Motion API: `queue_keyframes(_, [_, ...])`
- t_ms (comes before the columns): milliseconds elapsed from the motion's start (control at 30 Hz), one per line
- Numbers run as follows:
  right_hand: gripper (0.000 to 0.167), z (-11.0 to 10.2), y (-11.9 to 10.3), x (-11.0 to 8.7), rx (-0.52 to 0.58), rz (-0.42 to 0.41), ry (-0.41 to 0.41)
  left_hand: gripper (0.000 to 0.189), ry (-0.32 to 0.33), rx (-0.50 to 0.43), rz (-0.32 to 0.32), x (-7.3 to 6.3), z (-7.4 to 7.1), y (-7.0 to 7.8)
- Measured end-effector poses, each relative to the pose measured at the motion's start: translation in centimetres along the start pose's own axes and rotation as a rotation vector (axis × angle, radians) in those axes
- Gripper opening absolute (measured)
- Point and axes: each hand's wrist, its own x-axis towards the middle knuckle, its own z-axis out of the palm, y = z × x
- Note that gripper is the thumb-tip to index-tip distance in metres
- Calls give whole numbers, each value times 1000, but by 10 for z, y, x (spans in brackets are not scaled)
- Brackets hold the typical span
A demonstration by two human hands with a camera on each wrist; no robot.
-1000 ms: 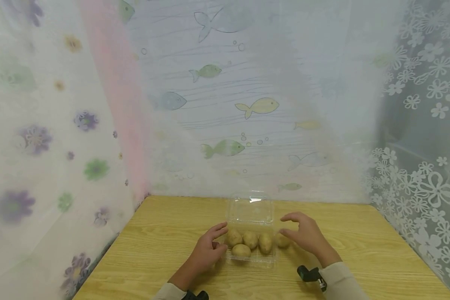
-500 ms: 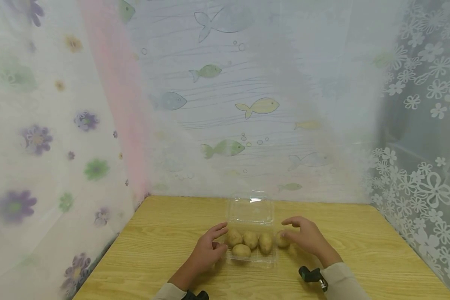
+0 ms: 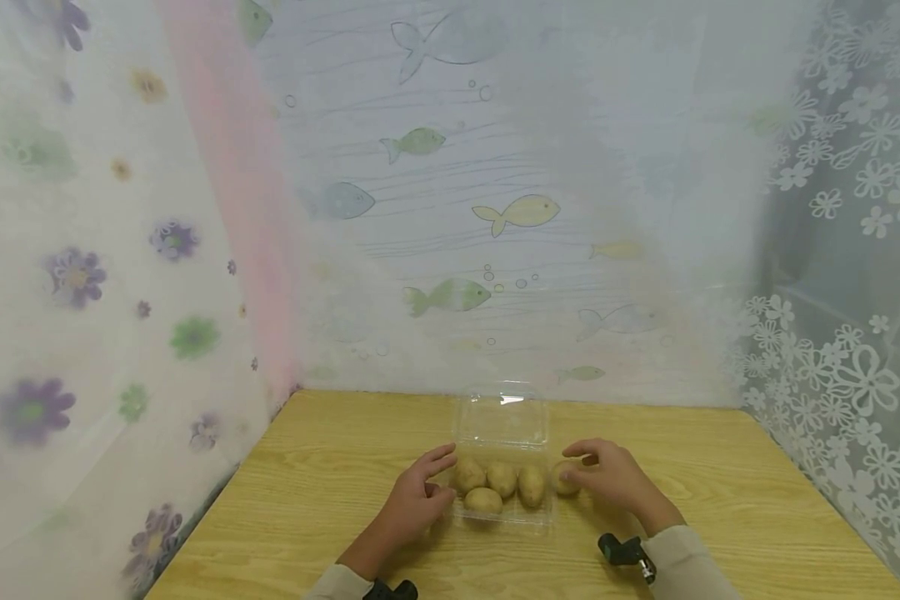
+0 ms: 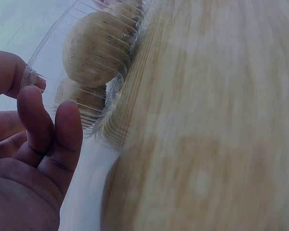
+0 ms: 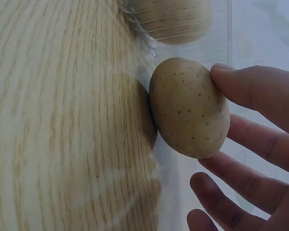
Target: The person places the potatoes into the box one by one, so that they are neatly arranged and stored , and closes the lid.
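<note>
A clear plastic clamshell box [image 3: 501, 523] stands with its lid [image 3: 502, 421] raised at the back. Inside it sit several potatoes [image 3: 501, 480]. My left hand [image 3: 418, 496] is at the box's left side; in the left wrist view its fingers [image 4: 33, 108] bend at the rim, one tip showing behind the plastic. Just outside the right wall, a single potato [image 5: 190, 108] rests on the table. My right hand [image 3: 611, 479] holds this potato, thumb [image 5: 245, 86] on its upper side and other fingers on the far side, partly hidden by it.
The wood-grain table [image 3: 330, 467] reaches back to a hanging sheet [image 3: 435, 250] printed with fish. Flowered sheets [image 3: 82, 333] hang at the left and right. A small black camera [image 3: 618, 548] is strapped at each wrist.
My right hand has lowered slightly, and its thumb and fingers have drawn in onto the loose potato. My left hand, the box and the potatoes inside have stayed put.
</note>
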Motion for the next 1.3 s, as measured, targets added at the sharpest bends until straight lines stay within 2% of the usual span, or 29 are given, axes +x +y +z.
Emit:
queue_keyframes(300, [44,1,3,0,28,22,-60,58,3,18,13,1,0,-2])
queue_keyframes(533, [56,6,6,8,51,-7,-91,58,-19,10,28,12,-9,-11])
queue_keyframes(800, [61,9,2,16,61,-5,-92,59,-40,-2,28,23,-20,-18])
queue_keyframes(1000, [60,10,0,14,55,0,-93,58,-40,0,21,22,-20,-18])
queue_keyframes(1300, [58,11,-2,17,-14,6,-29,60,-46,6,33,22,-21,-15])
